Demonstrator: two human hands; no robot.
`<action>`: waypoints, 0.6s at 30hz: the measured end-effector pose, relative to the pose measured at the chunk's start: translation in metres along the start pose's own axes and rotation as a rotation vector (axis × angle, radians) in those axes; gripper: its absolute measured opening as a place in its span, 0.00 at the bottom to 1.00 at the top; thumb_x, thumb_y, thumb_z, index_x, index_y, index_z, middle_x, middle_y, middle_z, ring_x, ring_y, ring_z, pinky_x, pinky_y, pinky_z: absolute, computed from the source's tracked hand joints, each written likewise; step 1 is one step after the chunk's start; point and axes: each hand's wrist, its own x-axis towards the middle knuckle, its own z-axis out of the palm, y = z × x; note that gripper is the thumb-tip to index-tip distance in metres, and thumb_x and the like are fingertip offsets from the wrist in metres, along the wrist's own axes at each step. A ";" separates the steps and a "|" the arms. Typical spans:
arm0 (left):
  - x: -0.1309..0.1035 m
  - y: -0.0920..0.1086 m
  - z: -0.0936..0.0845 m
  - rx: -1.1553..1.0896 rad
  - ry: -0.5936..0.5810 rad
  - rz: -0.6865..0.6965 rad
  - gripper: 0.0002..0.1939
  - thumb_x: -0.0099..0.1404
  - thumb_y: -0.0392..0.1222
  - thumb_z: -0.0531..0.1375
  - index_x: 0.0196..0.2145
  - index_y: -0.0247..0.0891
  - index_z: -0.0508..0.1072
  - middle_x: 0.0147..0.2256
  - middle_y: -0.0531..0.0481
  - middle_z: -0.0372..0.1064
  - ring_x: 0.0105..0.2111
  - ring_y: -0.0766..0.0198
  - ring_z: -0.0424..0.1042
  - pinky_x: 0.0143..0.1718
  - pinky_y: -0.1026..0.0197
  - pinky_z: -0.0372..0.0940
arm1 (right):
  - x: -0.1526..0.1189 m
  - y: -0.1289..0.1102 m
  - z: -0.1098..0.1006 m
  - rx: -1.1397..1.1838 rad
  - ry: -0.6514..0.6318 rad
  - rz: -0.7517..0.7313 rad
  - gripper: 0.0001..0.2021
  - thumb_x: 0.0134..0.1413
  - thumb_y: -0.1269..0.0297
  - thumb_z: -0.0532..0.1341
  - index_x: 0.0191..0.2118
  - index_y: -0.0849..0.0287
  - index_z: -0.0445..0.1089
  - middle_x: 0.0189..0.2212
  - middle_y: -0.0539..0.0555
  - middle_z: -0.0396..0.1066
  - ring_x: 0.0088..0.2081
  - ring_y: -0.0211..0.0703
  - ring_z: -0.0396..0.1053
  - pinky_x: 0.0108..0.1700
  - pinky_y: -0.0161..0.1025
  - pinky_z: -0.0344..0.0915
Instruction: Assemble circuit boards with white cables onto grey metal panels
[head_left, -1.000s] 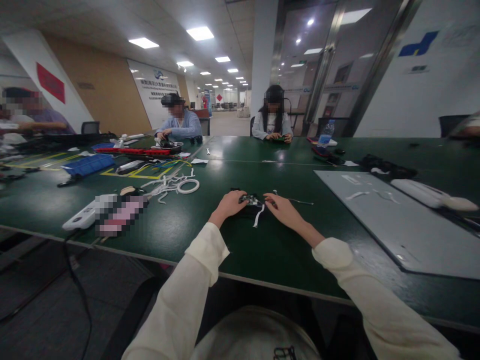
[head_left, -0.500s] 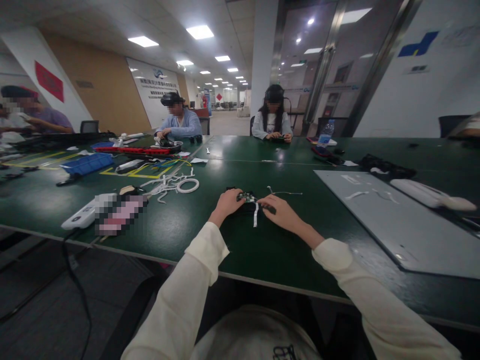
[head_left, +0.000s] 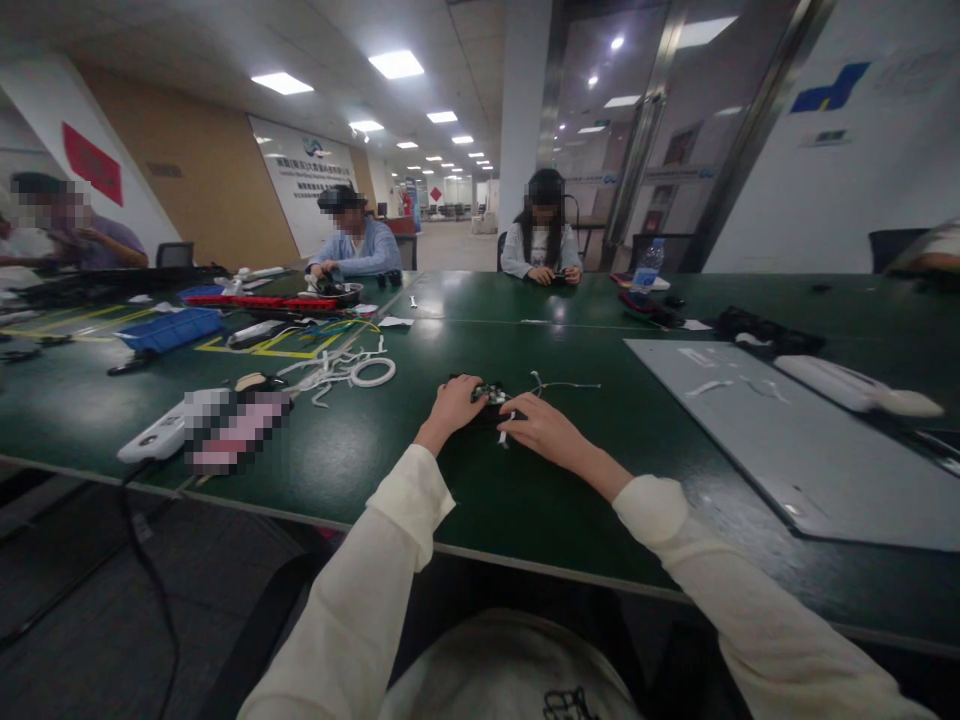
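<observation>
My left hand (head_left: 454, 406) is closed around the left side of a small dark device with an exposed circuit board (head_left: 491, 393), held low over the green table. From the right, my right hand (head_left: 546, 430) reaches to the device's near edge, fingers curled together at a white flat strip (head_left: 503, 438), which looks like a ribbon cable. Its lower end shows below the fingers; the upper part is mostly covered. Just behind my right hand lies a thin cable (head_left: 570, 386) with a small connector end.
A grey board (head_left: 757, 450) with short strips lies right, beside a white elongated object (head_left: 840, 385). Left are white cables with a ring (head_left: 373, 373), a white power strip (head_left: 169, 430) and a blue tray (head_left: 171, 328). Two people sit across the green table (head_left: 420, 500).
My right hand has moved left and now covers the upper part of the white strip, whose visible end has shifted slightly left. My left hand stays on the device.
</observation>
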 end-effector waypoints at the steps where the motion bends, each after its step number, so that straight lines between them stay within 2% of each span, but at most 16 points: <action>1: 0.000 0.001 0.000 -0.026 0.046 0.000 0.14 0.62 0.44 0.54 0.45 0.39 0.69 0.46 0.44 0.67 0.46 0.56 0.66 0.47 0.54 0.60 | 0.000 0.000 -0.001 -0.027 0.029 0.006 0.09 0.56 0.70 0.56 0.40 0.59 0.72 0.44 0.57 0.65 0.47 0.43 0.61 0.47 0.43 0.64; 4: 0.003 0.006 -0.003 -0.229 0.159 0.020 0.14 0.63 0.45 0.53 0.44 0.37 0.70 0.46 0.44 0.68 0.46 0.59 0.67 0.48 0.56 0.60 | 0.000 0.002 -0.005 -0.109 0.125 0.048 0.10 0.56 0.71 0.55 0.41 0.59 0.72 0.44 0.57 0.65 0.46 0.43 0.60 0.47 0.43 0.64; 8: 0.006 0.016 -0.009 -0.606 0.088 0.006 0.18 0.64 0.50 0.50 0.37 0.36 0.72 0.34 0.48 0.73 0.35 0.64 0.71 0.41 0.62 0.64 | -0.002 0.008 -0.009 -0.205 0.217 0.099 0.11 0.57 0.71 0.55 0.42 0.58 0.71 0.44 0.57 0.66 0.47 0.44 0.60 0.48 0.44 0.62; 10: 0.005 0.022 -0.013 -0.749 0.057 -0.013 0.19 0.63 0.53 0.51 0.35 0.35 0.73 0.32 0.48 0.73 0.33 0.65 0.72 0.38 0.63 0.65 | -0.004 0.010 -0.009 -0.256 0.253 0.120 0.11 0.56 0.71 0.55 0.43 0.57 0.71 0.45 0.57 0.65 0.47 0.46 0.60 0.48 0.44 0.61; 12: 0.003 0.028 -0.016 -0.878 -0.052 -0.030 0.21 0.62 0.55 0.52 0.35 0.33 0.72 0.33 0.46 0.73 0.33 0.65 0.73 0.32 0.65 0.64 | -0.005 0.012 -0.010 -0.287 0.281 0.139 0.11 0.56 0.71 0.55 0.43 0.57 0.71 0.45 0.58 0.65 0.47 0.47 0.60 0.48 0.45 0.61; 15: -0.003 0.036 -0.020 -0.992 -0.383 -0.056 0.23 0.60 0.57 0.53 0.36 0.31 0.72 0.35 0.42 0.73 0.28 0.66 0.73 0.23 0.69 0.59 | -0.007 0.013 -0.010 -0.265 0.269 0.171 0.12 0.57 0.71 0.54 0.43 0.55 0.71 0.46 0.57 0.65 0.47 0.48 0.59 0.49 0.46 0.59; 16: -0.004 0.037 -0.021 -1.008 -0.455 -0.063 0.23 0.60 0.57 0.54 0.36 0.31 0.72 0.36 0.42 0.73 0.27 0.67 0.72 0.21 0.70 0.56 | -0.008 0.014 -0.011 -0.245 0.251 0.182 0.12 0.57 0.71 0.54 0.44 0.54 0.71 0.46 0.57 0.65 0.48 0.49 0.59 0.49 0.47 0.58; 18: -0.006 0.039 -0.024 -1.034 -0.506 -0.076 0.23 0.58 0.56 0.56 0.37 0.31 0.72 0.37 0.41 0.73 0.26 0.69 0.71 0.20 0.71 0.53 | -0.009 0.014 -0.011 -0.202 0.217 0.207 0.13 0.58 0.70 0.53 0.44 0.53 0.71 0.47 0.56 0.65 0.49 0.50 0.58 0.50 0.48 0.57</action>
